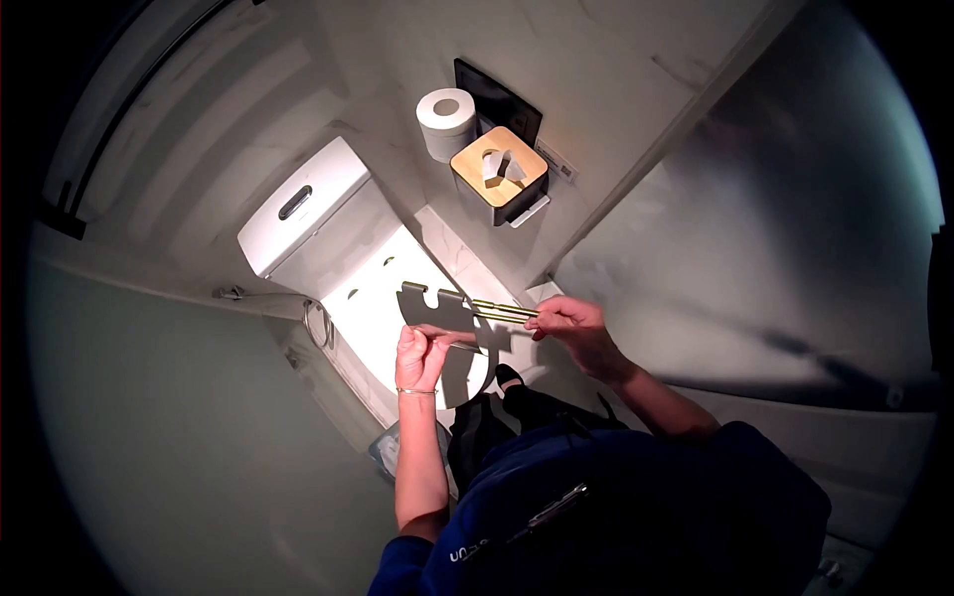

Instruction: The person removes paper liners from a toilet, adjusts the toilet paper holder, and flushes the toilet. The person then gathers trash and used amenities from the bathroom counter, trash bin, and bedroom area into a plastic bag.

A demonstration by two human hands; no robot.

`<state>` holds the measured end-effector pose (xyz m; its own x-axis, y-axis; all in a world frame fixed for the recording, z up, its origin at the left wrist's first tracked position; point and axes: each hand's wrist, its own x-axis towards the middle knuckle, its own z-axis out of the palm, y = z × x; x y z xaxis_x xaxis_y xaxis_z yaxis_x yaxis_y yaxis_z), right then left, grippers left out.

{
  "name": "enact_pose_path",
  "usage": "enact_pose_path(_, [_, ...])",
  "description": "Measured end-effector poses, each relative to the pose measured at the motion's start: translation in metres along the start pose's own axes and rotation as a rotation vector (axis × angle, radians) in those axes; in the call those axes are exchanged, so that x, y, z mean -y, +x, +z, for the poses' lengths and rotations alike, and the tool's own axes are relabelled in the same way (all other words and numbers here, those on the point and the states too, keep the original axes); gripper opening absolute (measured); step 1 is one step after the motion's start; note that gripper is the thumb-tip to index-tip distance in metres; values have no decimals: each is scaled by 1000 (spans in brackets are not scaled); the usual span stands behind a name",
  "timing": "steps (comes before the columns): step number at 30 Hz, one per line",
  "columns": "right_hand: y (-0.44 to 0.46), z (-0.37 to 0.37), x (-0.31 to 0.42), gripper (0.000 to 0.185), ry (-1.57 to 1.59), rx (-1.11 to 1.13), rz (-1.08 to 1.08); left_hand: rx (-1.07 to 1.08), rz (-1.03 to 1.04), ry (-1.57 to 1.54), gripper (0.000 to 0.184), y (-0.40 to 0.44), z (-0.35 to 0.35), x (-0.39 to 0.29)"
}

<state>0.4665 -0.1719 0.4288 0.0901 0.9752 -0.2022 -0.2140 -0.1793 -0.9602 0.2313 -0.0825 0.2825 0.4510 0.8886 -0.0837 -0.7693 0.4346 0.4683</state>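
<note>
My left hand (421, 360) is closed at the lower left edge of a thin, shiny grey plate (452, 317) with a notched upper edge. The plate hangs over the white toilet (348, 323) and mirrors part of my fingers. To its right, my right hand (579, 333) is closed around the ends of two thin gold-coloured rods (497, 309). Their other ends meet the plate's right edge; I cannot tell whether they are joined to it. The exact kind of plate is unclear.
A toilet-paper roll (446, 121) and a wooden-topped tissue box (500, 169) stand on a wall shelf beside a dark panel (502, 99). The cistern (305, 204) is at the back left, with a hose (316, 323) near it. Frosted panels (179, 427) flank the space.
</note>
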Motion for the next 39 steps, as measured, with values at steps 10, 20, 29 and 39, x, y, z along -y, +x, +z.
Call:
enact_pose_path(10, [5, -2, -12, 18, -72, 4, -74, 81, -27, 32, 16, 7, -14, 6])
enact_pose_path(20, [28, -12, -53, 23, 111, -104, -6, -5, -174, 144, 14, 23, -15, -5])
enact_pose_path(29, [94, -27, -115, 18, 217, -348, 85, 24, -319, 634, 21, 100, -43, 6])
enact_pose_path(39, [185, -33, -161, 7, 355, -560, -103, 121, -137, 955, 21, 245, -74, 35])
